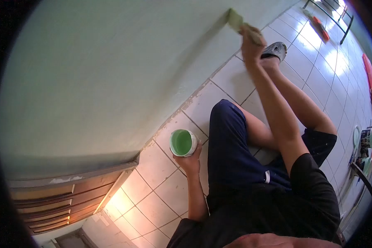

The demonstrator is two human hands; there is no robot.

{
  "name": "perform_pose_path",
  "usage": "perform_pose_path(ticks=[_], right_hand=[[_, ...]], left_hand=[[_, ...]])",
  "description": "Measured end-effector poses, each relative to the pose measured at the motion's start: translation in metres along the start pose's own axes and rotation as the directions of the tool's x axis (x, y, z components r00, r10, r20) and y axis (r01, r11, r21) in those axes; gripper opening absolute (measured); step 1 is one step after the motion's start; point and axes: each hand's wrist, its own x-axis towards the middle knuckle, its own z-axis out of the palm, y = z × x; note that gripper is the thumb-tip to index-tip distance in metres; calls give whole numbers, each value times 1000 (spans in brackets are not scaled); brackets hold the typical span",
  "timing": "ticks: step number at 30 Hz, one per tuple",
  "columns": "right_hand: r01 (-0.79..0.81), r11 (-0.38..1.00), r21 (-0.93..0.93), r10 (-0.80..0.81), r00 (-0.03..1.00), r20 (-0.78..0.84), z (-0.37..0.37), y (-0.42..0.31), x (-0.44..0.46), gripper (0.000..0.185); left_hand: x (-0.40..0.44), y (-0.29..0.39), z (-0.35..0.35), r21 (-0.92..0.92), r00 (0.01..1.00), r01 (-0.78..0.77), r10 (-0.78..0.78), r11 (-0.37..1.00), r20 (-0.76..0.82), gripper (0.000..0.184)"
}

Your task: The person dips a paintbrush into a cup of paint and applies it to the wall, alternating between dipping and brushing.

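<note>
My left hand (188, 162) is wrapped round a white tub of green paint (183, 143), held over the tiled floor close to my knee. Green paint coats the tub's inside, and its open top faces me. Stretched out far ahead, my right hand (252, 40) grips a paintbrush (235, 20). The brush's pale bristles touch or nearly touch the light green wall (111, 74), low down near the floor; the exact contact cannot be made out. Fingers cover most of the brush handle.
White floor tiles (163, 196) run along the wall, with peeling paint at its foot. A wooden slatted door (58, 202) is at lower left. Paint cans (367, 138) stand at far right. A broom with an orange part (320, 29) and a metal frame (346, 31) are at top right.
</note>
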Motion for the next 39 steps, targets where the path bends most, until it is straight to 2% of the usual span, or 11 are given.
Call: perform_pose_path(ticks=[1,7,10,15,19,23,25,27,33,35,39], right_hand=[[212,963,-169,-195,975,111,10,1,-8,16],[-94,886,454,-98,919,381,4,-127,-72,16],[-1,847,532,-229,902,367,-5,-129,-50,17],[-55,925,375,-77,941,330,1,-24,11,13],[243,956,164,-275,936,221,-8,39,55,14],[35,998,50,-37,999,36,-20,81,79,14],[-89,994,67,93,995,-48,-16,80,78,14],[140,985,104,-138,990,-26,-7,76,54,12],[13,955,295,-86,968,235,6,-36,-60,18],[18,839,545,-270,882,386,-7,-58,-75,17],[76,780,621,-350,876,332,-8,-76,-59,17]], left_hand=[[1,2,2,3,1000,-6,6,1000,7,56],[1,-3,19,57,999,-43,43,997,2,63],[3,-11,23,122,997,-18,9,992,78,83],[7,-7,40,49,998,-16,13,999,63,79],[11,-10,50,130,993,-51,37,990,110,77],[15,-21,56,77,991,-52,43,996,125,75],[19,-11,60,120,985,-116,99,986,139,78],[18,0,62,37,995,-54,51,998,90,78],[24,-12,60,72,996,-79,77,994,41,80],[25,-20,57,71,995,-88,84,994,52,80],[27,-24,54,63,996,-84,82,994,43,82]])
